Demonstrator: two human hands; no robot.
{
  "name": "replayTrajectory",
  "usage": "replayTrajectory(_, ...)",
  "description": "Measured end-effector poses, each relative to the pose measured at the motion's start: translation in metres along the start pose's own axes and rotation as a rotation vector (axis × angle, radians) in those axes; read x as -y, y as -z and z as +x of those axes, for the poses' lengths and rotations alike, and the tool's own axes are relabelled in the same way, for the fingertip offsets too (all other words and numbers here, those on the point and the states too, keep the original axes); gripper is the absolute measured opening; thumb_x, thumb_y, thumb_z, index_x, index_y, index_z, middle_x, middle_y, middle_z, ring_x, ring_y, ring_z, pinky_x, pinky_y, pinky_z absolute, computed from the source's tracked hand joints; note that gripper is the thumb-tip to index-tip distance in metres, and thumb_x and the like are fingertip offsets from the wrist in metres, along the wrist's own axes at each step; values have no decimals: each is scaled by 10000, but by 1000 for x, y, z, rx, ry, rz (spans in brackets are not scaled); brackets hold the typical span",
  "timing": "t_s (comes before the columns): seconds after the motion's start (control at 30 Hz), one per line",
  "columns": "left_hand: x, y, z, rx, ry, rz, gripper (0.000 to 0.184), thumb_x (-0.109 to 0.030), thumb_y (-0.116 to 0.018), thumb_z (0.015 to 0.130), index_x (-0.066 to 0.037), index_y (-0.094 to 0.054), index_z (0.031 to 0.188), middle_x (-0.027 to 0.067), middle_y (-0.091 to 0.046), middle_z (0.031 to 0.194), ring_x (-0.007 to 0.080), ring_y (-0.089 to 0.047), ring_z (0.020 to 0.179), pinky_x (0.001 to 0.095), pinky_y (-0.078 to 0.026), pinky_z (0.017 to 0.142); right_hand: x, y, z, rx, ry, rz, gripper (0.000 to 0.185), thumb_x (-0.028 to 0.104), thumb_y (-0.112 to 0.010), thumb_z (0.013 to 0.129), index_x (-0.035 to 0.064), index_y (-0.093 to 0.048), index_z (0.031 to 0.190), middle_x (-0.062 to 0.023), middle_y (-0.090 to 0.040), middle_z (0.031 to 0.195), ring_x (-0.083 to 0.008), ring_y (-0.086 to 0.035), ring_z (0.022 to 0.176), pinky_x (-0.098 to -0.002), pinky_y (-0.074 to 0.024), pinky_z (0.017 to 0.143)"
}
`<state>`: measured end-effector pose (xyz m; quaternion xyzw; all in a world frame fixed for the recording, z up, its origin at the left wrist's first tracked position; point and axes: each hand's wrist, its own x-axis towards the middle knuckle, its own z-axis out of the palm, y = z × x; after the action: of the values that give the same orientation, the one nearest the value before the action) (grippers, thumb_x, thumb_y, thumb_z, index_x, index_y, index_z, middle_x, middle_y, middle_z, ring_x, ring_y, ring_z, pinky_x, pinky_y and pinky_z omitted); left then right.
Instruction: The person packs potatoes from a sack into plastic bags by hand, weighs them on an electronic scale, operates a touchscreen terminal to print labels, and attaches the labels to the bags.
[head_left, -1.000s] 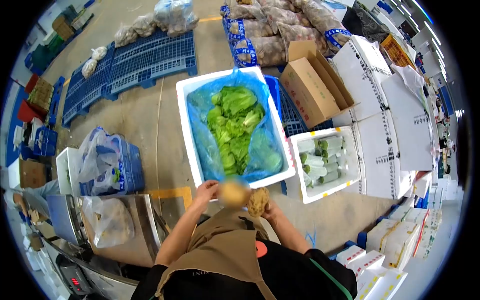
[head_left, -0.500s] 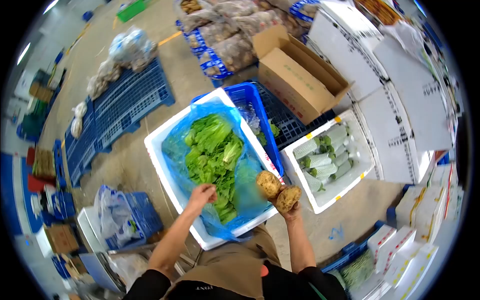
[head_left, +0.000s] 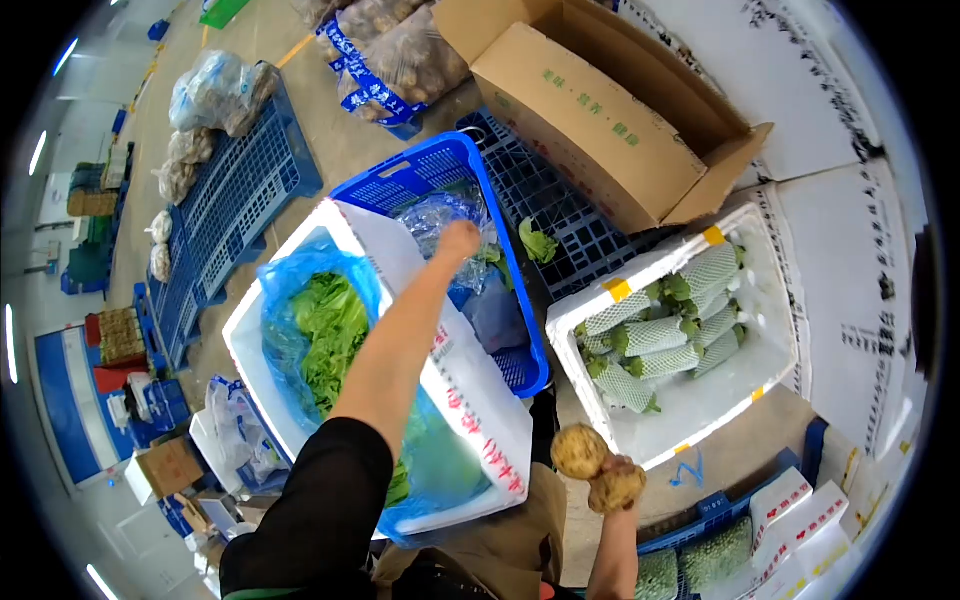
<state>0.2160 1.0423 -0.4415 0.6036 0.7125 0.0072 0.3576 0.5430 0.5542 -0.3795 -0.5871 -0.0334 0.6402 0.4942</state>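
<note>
My right hand (head_left: 624,514) is closed around two rough brown potatoes, one potato (head_left: 579,451) beside the other potato (head_left: 615,487). My left hand (head_left: 461,238) reaches over the foam box into a blue crate (head_left: 511,275), at a clear plastic bag (head_left: 425,222); its fingers are hidden from me. The white foam box (head_left: 475,420) tilts against the crate's near side. Inside it, leafy green lettuce (head_left: 335,325) lies in a blue plastic bag (head_left: 440,455). My left forearm hides part of the box.
A foam box (head_left: 640,445) of eggplants in white net sleeves (head_left: 660,335) stands right. Behind it, an open carton (head_left: 590,120) sits on a blue pallet (head_left: 550,215) with a loose leaf (head_left: 538,242). Potato sacks (head_left: 400,60) lie beyond; another blue pallet (head_left: 240,190) is left.
My left hand has moved from the lettuce up and across into the blue crate. The lettuce box now leans over, showing its side. My right hand, still with the potatoes, is lower and farther right.
</note>
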Motion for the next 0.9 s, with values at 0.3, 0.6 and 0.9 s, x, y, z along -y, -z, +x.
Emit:
replayTrajectory(0.3, 59, -90, 52, -83, 397, 523, 736, -121, -548, 782, -305, -234, 1422, 159, -92, 1499, 445, -565, 985, 394, -515, 783, 101, -20, 14, -12, 43, 223, 426, 314, -739, 724, 0, -539, 930, -238, -521, 1097, -418, -456, 1132, -594, -382, 952)
replayTrajectory(0.6, 113, -43, 79, -181, 184, 478, 141, -99, -554, 779, -23, -649, 850, 188, -646, 936, 375, -628, 859, 444, -512, 753, 75, -3, 37, -37, -46, -298, 477, 285, -832, 597, 99, -512, 897, 16, -562, 862, -181, -573, 849, -306, -436, 776)
replayTrajectory(0.9, 24, 50, 14, 30, -73, 327, 255, -155, -557, 762, -131, -658, 994, 175, -636, 1029, 338, -601, 1006, 422, -495, 829, 143, -89, 50, 476, 0, 171, 373, 248, -739, 725, 61, -524, 966, -78, -538, 938, -300, -530, 989, -426, -444, 911)
